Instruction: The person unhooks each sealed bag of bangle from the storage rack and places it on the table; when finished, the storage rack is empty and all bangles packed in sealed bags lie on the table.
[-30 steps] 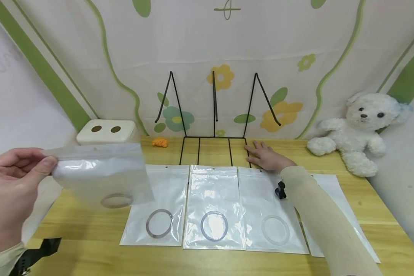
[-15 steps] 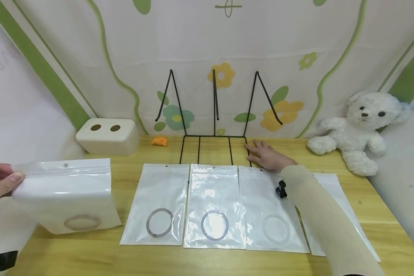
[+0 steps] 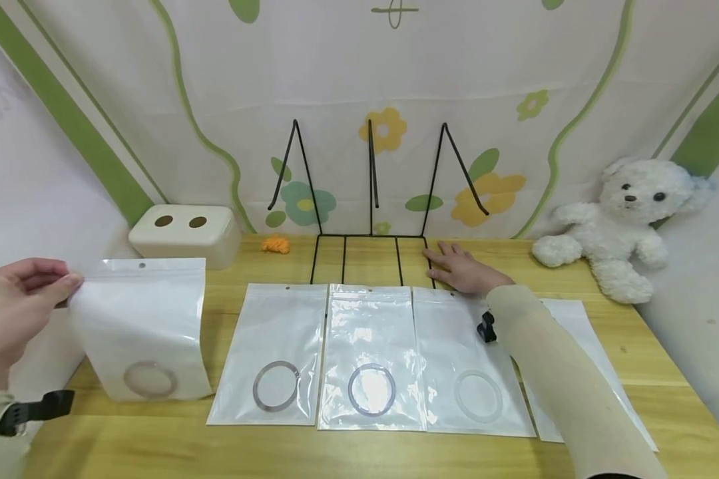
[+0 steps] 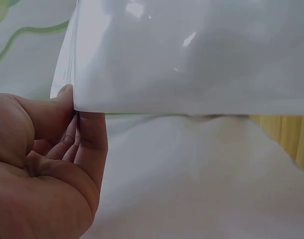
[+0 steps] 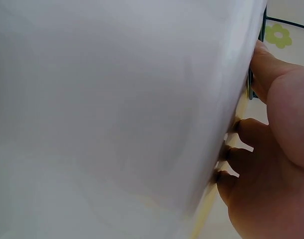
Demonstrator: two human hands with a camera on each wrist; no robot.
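Observation:
My left hand (image 3: pixel 20 313) pinches the upper left corner of a white zip bag (image 3: pixel 138 319) between thumb and fingers. The bag hangs upright with its lower end at the table's left side, and a ring-shaped bangle (image 3: pixel 150 379) shows through near its bottom. In the left wrist view, the thumb and fingers grip the bag's (image 4: pixel 192 59) edge. My right hand (image 3: pixel 467 271) rests with spread fingers at the right side of the black wire rack (image 3: pixel 371 237), just past the top of a flat bag (image 3: pixel 473 359). In the right wrist view, a white bag fills most of the picture beside the hand (image 5: pixel 276 134).
Two more bags, a left one (image 3: pixel 269 339) and a middle one (image 3: pixel 371 332), lie in the row, each with a ring inside. Another bag (image 3: pixel 575 332) lies partly under my right forearm. Behind stand a cream box (image 3: pixel 186 236), an orange bundle (image 3: pixel 275 245) and a white teddy bear (image 3: pixel 620 226).
My left hand has carried the zip bag left and down, off the flat left bag; the bag now hangs more upright. My right hand has stayed in place.

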